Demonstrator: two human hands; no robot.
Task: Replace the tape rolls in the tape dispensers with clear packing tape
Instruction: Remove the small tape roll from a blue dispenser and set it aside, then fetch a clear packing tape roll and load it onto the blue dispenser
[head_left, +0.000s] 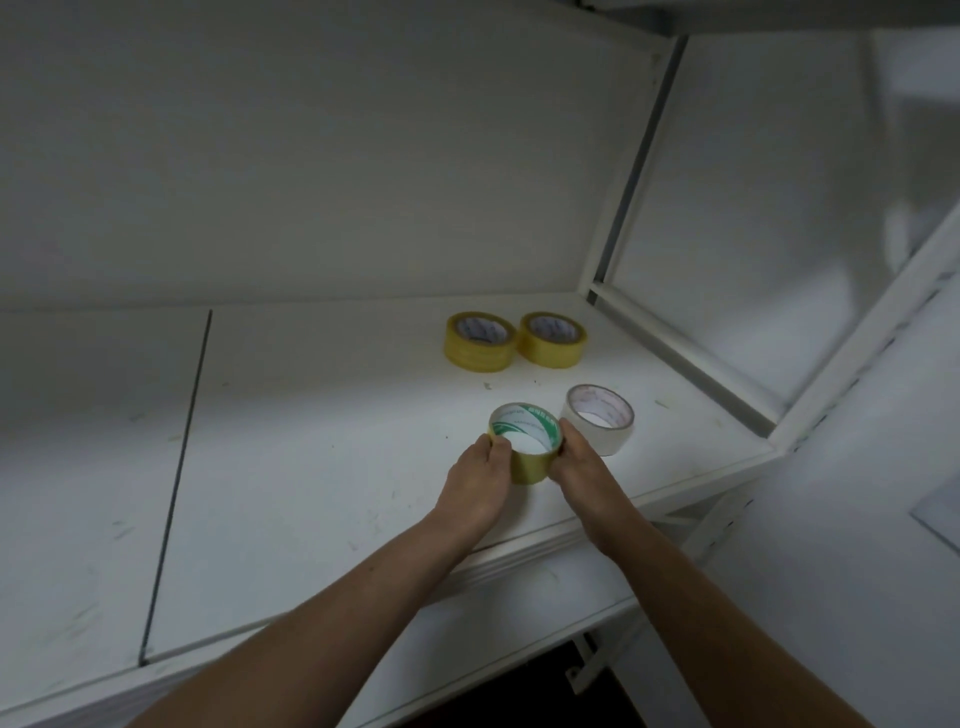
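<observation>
Tape roll (530, 467) btwn L-hand (480, 483), R-hand (582, 467); clear?

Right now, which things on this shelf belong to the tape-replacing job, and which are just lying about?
Job: green-cored clear tape roll, gripped by left hand and right hand; back-left yellowish roll; back-right yellowish roll.
Lying about: white tape roll.

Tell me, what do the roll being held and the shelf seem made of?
Held roll: glossy yellowish-clear plastic film wound thinly on a core, likely cardboard, printed white and green inside. Shelf: probably painted metal or laminated board; smooth matte white, scuffed, with a dark seam.
</observation>
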